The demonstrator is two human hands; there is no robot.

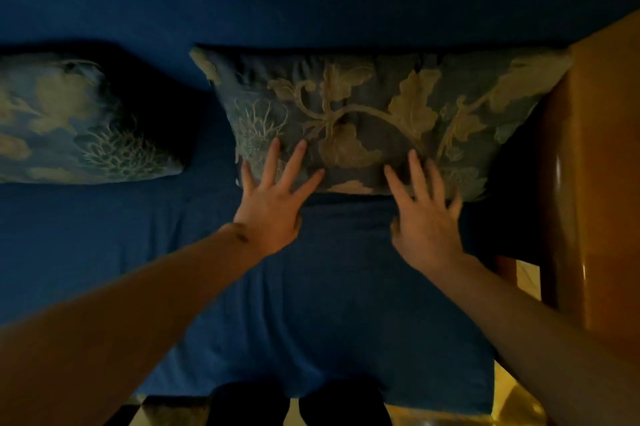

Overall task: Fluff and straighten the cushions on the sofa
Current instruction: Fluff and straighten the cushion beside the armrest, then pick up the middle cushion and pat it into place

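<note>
While both bare arms reach out over the seat, the left hand [268, 203] lies flat with its fingers [297, 157] fanned wide across the lower left part of the blue cushion with pale woven leaves and vines [374, 113], and nothing is pinched or gripped; it presses open-palmed on the fabric. Just to the right of it, the right hand [426, 224] is likewise spread, fingertips on the cushion's lower edge, heel of the palm over the seat; it is slightly blurred, but no cloth shows gathered in it, so it too looks unclenched. That cushion leans against the backrest of the dark blue fabric sofa [311, 287], directly beyond both hands, its right corner touching the polished orange-brown wooden armrest [595, 183] that stands to the right of the right hand. Well off to the left of the left hand, apart from the first cushion with a strip of blue seat between them, a second blue floral cushion of the same pattern [83, 124] rests on the seat against the backrest, partly cut off by the edge of view. Below the wrists, at the sofa's front edge, two dark shapes [298, 405] show over a yellowish floor [512, 401]; I cannot tell what they are.
</note>
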